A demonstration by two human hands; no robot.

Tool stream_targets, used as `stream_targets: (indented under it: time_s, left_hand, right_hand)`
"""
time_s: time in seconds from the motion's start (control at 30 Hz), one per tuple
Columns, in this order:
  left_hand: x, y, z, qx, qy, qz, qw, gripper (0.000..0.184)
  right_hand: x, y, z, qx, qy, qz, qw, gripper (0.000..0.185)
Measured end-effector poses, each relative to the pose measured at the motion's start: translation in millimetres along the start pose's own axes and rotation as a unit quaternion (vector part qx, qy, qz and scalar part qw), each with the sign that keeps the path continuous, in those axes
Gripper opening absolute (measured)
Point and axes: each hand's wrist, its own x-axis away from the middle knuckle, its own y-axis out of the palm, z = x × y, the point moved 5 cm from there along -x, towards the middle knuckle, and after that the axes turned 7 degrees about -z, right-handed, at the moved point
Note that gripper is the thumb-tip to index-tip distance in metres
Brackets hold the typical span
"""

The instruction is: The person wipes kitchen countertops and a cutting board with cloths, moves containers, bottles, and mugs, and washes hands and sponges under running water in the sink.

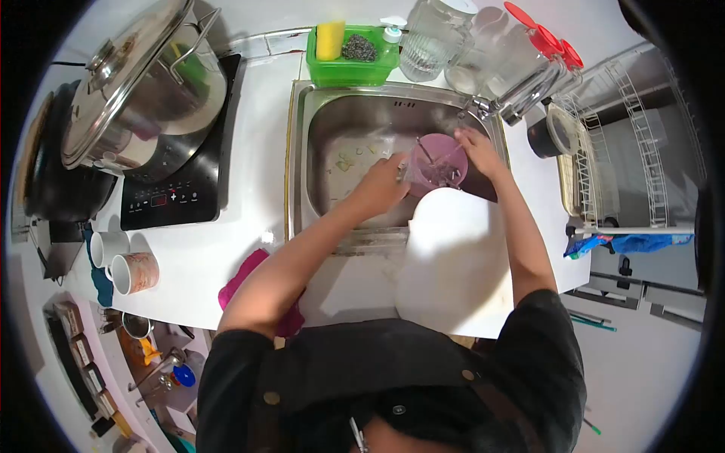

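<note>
A pink bowl (447, 143) is in the steel sink (362, 113), below the tap (521, 102). Several metal utensils (427, 151) lean in it, and its contents look wet and dark. At the bowl's left side, my left hand (384, 185) has its fingers curled around a small, shiny or clear thing that I cannot make out. On the opposite side, my right hand (479, 151) is closed at the bowl's upper right rim, fingertips against it. Green scraps (345, 161) lie on the sink floor. Partly over the sink's front edge lies a white cutting board (453, 260).
Behind the sink stand a green tub (343, 74) with a yellow sponge (330, 40), and glass jugs (430, 45). A large pot (151, 83) sits on the black cooktop (177, 192) at left. Mugs (136, 272) are near the left edge; a dish rack (638, 143) stands right.
</note>
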Motion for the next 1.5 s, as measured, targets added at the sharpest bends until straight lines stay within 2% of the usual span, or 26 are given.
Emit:
stream_targets:
  time_s: [0.07, 0.13, 0.17, 0.23, 0.3, 0.4, 0.43, 0.5, 0.57, 0.6, 0.67, 0.73, 0.8, 0.9, 1.03, 1.2, 1.3, 1.4, 1.5]
  left_hand:
    - [-32.4, 14.5, -1.2, 0.067, -0.118, -0.014, 0.991, 0.072]
    - [-53.8, 29.9, -4.3, 0.178, -0.213, -0.013, 0.961, 0.08]
    - [-61.4, 37.5, -4.3, 0.254, -0.248, -0.004, 0.935, 0.082]
    - [-70.5, 43.8, -10.0, 0.363, -0.299, 0.013, 0.883, 0.081]
    - [-69.8, 40.6, -20.2, 0.431, -0.337, 0.028, 0.837, 0.076]
    - [-65.6, 39.0, -52.5, 0.534, -0.314, -0.073, 0.781, 0.065]
    - [-63.5, 42.5, -66.2, 0.549, -0.338, -0.042, 0.764, 0.059]
    - [-58.0, 45.3, -92.6, 0.575, -0.379, 0.026, 0.724, 0.049]
    - [-52.6, 46.5, -110.5, 0.605, -0.402, -0.01, 0.688, 0.045]
    - [-49.7, 46.6, -120.0, 0.62, -0.412, -0.027, 0.668, 0.043]
    - [-46.8, 37.3, -143.5, 0.556, -0.452, -0.019, 0.697, 0.041]
    - [-44.0, 34.0, -160.9, 0.533, -0.447, 0.03, 0.718, 0.042]
    - [-38.3, 27.1, -161.2, 0.546, -0.395, 0.12, 0.729, 0.043]
    - [-27.5, 15.9, -136.4, 0.612, -0.312, 0.135, 0.714, 0.048]
    - [-11.3, -5.0, -91.4, 0.586, -0.401, 0.082, 0.699, 0.047]
    - [-17.0, 10.8, -112.8, 0.553, -0.431, 0.058, 0.711, 0.05]
    - [-23.0, 15.0, -104.0, 0.628, -0.312, 0.033, 0.712, 0.05]
    - [-29.5, 18.2, -102.3, 0.665, -0.299, -0.017, 0.684, 0.051]
    - [-32.0, 17.7, -84.9, 0.736, -0.217, -0.016, 0.641, 0.049]
  right_hand:
    - [10.3, 10.5, 0.4, -0.21, 0.032, -0.08, 0.974, 0.045]
    - [21.4, 26.1, -3.7, -0.371, 0.066, -0.151, 0.914, 0.051]
    - [20.3, 26.8, -3.1, -0.384, 0.069, -0.153, 0.908, 0.051]
    - [13.9, 25.0, -3.9, -0.407, 0.072, -0.156, 0.897, 0.051]
    - [8.3, 25.1, -14.5, -0.372, 0.043, -0.132, 0.918, 0.051]
    - [6.8, 26.9, -55.9, -0.301, 0.016, -0.102, 0.948, 0.051]
    - [8.1, 28.6, -69.3, -0.274, 0.011, -0.093, 0.957, 0.051]
    - [1.1, 39.7, -84.8, -0.254, 0.027, -0.129, 0.958, 0.05]
    - [-2.5, 49.0, -102.7, -0.232, 0.054, -0.168, 0.957, 0.054]
    - [-7.2, 57.6, -109.4, -0.257, 0.023, -0.169, 0.951, 0.053]
    - [-11.7, 65.5, -124.0, -0.246, 0.008, -0.177, 0.953, 0.053]
    - [-15.8, 73.1, -139.2, -0.215, -0.012, -0.174, 0.961, 0.053]
    - [-26.8, 84.8, -146.2, -0.164, -0.041, -0.159, 0.973, 0.053]
    - [-36.7, 96.4, -149.0, -0.119, -0.05, -0.157, 0.979, 0.052]
    - [-41.7, 96.2, -152.7, -0.069, -0.069, -0.146, 0.984, 0.051]
    - [-31.1, 87.2, -162.6, 0.03, -0.093, -0.105, 0.99, 0.045]
    - [-34.3, 83.6, -168.4, 0.12, -0.145, -0.067, 0.98, 0.035]
    - [-21.7, 67.1, -186.9, 0.149, -0.163, -0.07, 0.973, 0.029]
    - [-15.2, 55.8, -199.7, 0.188, -0.197, -0.035, 0.962, 0.03]
